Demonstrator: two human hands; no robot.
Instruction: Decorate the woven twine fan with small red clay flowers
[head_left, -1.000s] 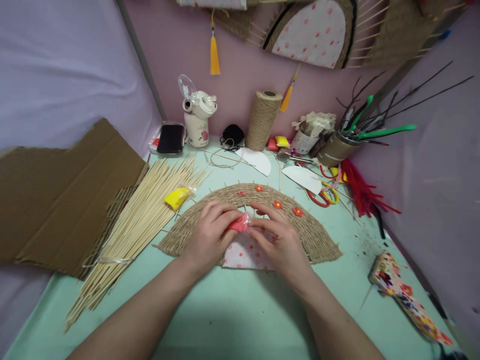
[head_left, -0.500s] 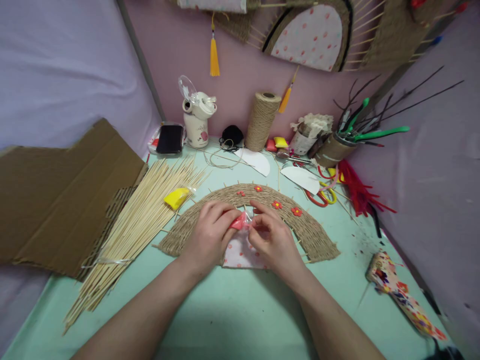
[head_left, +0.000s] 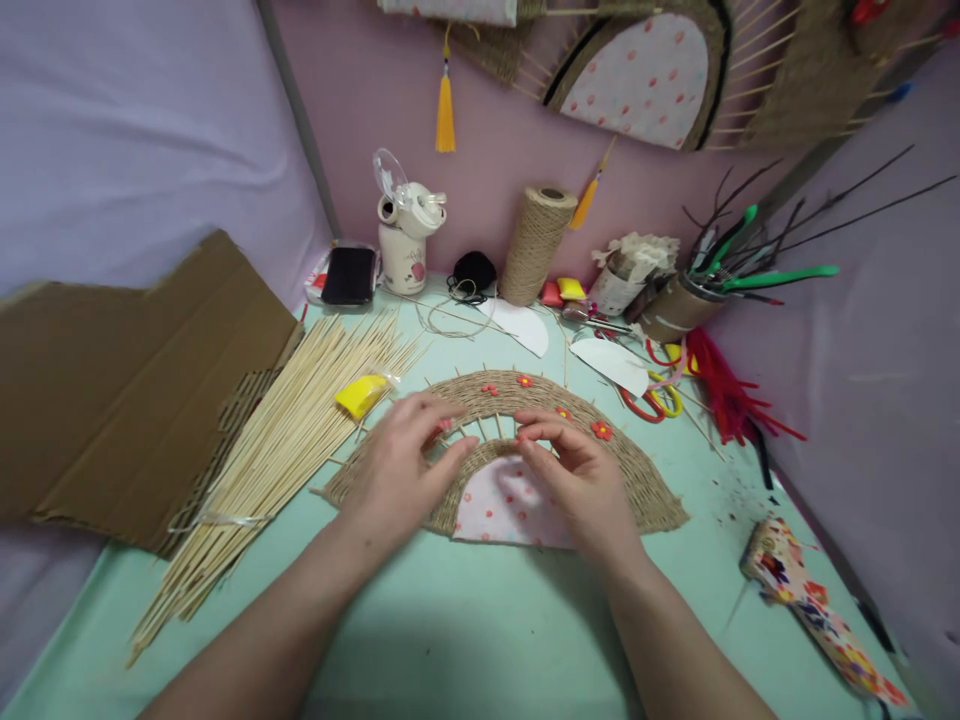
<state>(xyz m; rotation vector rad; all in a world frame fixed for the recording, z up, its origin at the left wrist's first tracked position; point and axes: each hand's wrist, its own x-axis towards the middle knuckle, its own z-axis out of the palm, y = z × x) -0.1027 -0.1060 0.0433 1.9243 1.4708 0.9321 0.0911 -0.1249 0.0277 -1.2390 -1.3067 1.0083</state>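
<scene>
Above the woven fan [head_left: 501, 495], which is lying midway between the surface's [head_left: 429, 630] side edges, the left hand [head_left: 401, 455] is keeping its grip apart while the right hand [head_left: 585, 480] (fingertips together) is pinching a red bit [head_left: 524, 434].

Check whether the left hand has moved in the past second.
Yes: the left hand has shifted slightly to the person's left, judged against the woven arch beneath it.

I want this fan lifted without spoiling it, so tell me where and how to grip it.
Probably best by both lower ends of its woven band, coming in from the left and right sides: the fan lies flat and wide, those ends are free of the red flowers, and stick tips poke out along the curved outer edge.
</scene>
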